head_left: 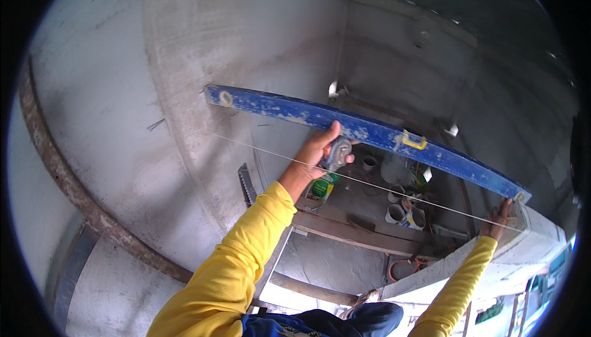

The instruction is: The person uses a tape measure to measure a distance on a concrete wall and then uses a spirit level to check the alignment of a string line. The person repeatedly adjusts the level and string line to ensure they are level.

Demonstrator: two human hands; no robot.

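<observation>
A long blue spirit level (pixel 308 112), scuffed with dried mortar, spans from the plastered column on the left to the concrete ledge on the right. My left hand (pixel 309 153) is closed round a grey tape measure (pixel 338 154), its thumb up against the level's lower edge. At the level's right end, my right hand (pixel 497 221) grips it from below with bent fingers. A thin taut string (pixel 394 189) runs under the level, in front of my left wrist and on to my right hand. The tape's blade cannot be made out.
The plastered column (pixel 191 47) rises at the left; a curved rusty bar (pixel 92 214) crosses beside it. A toothed metal strip (pixel 247 183) stands near my left forearm. Far below are buckets (pixel 395 214), a green-and-white bag (pixel 321 188) and a wooden beam (pixel 357 233). The concrete ledge (pixel 535 232) juts at right.
</observation>
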